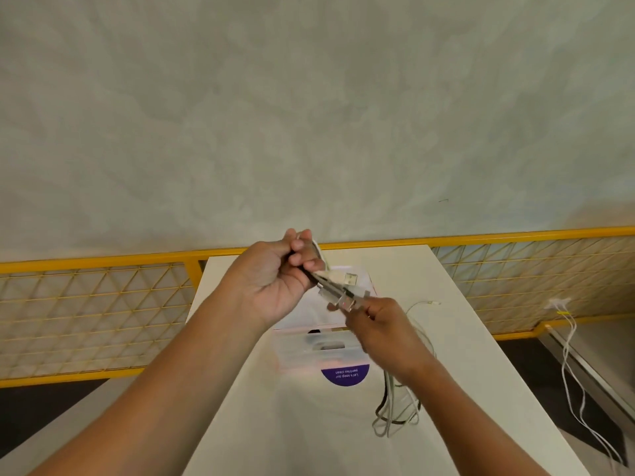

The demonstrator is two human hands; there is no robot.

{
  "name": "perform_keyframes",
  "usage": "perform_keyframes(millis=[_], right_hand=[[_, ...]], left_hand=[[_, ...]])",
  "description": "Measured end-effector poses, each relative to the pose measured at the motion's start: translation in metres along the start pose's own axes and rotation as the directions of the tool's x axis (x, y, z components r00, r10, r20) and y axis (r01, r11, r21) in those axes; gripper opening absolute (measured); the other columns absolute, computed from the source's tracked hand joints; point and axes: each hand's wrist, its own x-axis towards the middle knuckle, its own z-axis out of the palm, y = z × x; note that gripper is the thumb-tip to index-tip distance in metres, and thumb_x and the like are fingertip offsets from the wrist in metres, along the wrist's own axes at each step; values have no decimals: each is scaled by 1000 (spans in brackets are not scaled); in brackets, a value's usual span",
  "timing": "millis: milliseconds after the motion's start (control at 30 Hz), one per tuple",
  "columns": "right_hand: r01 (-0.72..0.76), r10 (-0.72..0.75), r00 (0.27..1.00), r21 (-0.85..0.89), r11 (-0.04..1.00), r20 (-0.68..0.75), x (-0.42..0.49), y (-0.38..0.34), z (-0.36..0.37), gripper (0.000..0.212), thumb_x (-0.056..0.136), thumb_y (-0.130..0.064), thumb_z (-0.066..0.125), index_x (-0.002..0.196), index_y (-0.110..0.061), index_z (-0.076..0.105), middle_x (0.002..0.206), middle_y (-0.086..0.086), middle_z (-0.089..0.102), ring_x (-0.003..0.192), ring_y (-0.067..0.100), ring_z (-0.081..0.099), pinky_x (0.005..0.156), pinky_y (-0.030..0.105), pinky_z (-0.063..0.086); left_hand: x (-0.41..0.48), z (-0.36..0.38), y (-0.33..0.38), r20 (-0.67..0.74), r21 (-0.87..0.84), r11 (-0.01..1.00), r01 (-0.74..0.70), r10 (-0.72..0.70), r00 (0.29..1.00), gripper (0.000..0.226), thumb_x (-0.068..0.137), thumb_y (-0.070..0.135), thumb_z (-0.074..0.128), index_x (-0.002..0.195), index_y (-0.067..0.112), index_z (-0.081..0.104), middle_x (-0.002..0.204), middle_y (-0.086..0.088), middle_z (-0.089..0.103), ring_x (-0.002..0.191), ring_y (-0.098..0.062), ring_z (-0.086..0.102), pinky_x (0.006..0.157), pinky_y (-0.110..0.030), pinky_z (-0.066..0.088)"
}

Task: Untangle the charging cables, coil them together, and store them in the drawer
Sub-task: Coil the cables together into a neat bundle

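My left hand (275,280) is raised over the white table (261,424), its fingers curled round a bundle of white and dark charging cables (335,286) near their plug ends. My right hand (374,324) pinches the same bundle just below, close to a USB plug (350,278). The rest of the cables hang from my right hand in loose loops (398,410) over the table. A translucent plastic drawer unit (319,352) with a front handle slot stands under my hands, partly hidden by them.
A purple round sticker (344,374) lies on the table in front of the drawer unit. A yellow mesh railing (96,304) runs behind the table. At the right, white cords (574,369) hang from a wall socket (556,303).
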Motion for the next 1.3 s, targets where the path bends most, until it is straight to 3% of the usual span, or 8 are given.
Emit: perform_keyframes(millis=[133, 233, 367, 567, 800, 1000, 1133, 1300], right_hand=[[-19, 33, 989, -103, 995, 142, -12, -5, 17, 29, 104, -38, 50, 100, -26, 77, 62, -7, 63, 54, 14, 54, 59, 16, 40], [32, 11, 975, -190, 981, 221, -18, -16, 19, 37, 98, -52, 49, 100, -27, 76, 87, 11, 71, 77, 29, 61, 65, 21, 46], [106, -27, 964, -288, 952, 263, -15, -37, 10, 47, 99, -46, 55, 76, -6, 63, 60, 5, 45, 53, 9, 38, 55, 22, 33], [222, -160, 965, -317, 922, 209, -7, -63, -23, 30, 96, -28, 66, 69, -14, 65, 56, -4, 48, 53, 8, 39, 54, 25, 32], [329, -305, 944, -262, 907, 129, 2, -75, -45, 16, 91, -27, 71, 83, -16, 78, 68, 3, 63, 58, 6, 44, 55, 17, 36], [359, -352, 933, -139, 923, 71, 5, -73, -52, 12, 83, -30, 78, 79, -19, 77, 69, 8, 65, 64, 29, 51, 57, 34, 41], [336, -335, 942, -41, 941, 27, 5, -73, -53, 5, 77, -22, 82, 82, -24, 80, 82, -3, 77, 77, 13, 71, 71, 25, 54], [373, -373, 927, 3, 928, 51, 6, -68, -54, 8, 78, -16, 81, 86, -18, 81, 87, -1, 79, 86, 17, 75, 82, 29, 58]], left_hand=[[16, -1, -5, -92, -50, 987, -150, 145, 985, 23, 103, -4, 34, 92, 6, 51, 65, -4, 50, 39, -9, 40, 53, -25, 34], [19, -10, -8, -61, 188, 938, -291, 307, 950, 25, 105, 12, 43, 91, 4, 62, 64, -1, 52, 49, -9, 49, 54, -24, 43], [16, -26, -16, 81, 597, 668, -443, 499, 863, 29, 102, 19, 53, 79, 8, 68, 64, 3, 60, 64, -17, 55, 67, -29, 50], [3, -33, -11, 322, 859, 249, -447, 417, 850, 35, 104, 18, 46, 74, 9, 62, 81, -5, 68, 82, -15, 74, 76, -34, 53], [-10, -27, -13, 324, 893, 268, -361, 172, 930, 29, 107, 26, 39, 90, 13, 60, 69, 6, 58, 75, -24, 75, 74, -37, 57], [-23, -19, -17, 364, 889, 266, -373, 85, 928, 32, 106, 30, 39, 97, 14, 65, 65, -6, 69, 64, -19, 63, 67, -32, 48], [-28, -19, -22, 366, 890, 273, -365, 49, 929, 33, 106, 31, 38, 90, 15, 63, 62, -5, 66, 62, -18, 60, 63, -26, 45], [-30, -19, -23, 368, 900, 239, -364, 28, 929, 35, 107, 32, 37, 93, 15, 63, 61, -3, 63, 59, -13, 56, 59, -17, 41]])
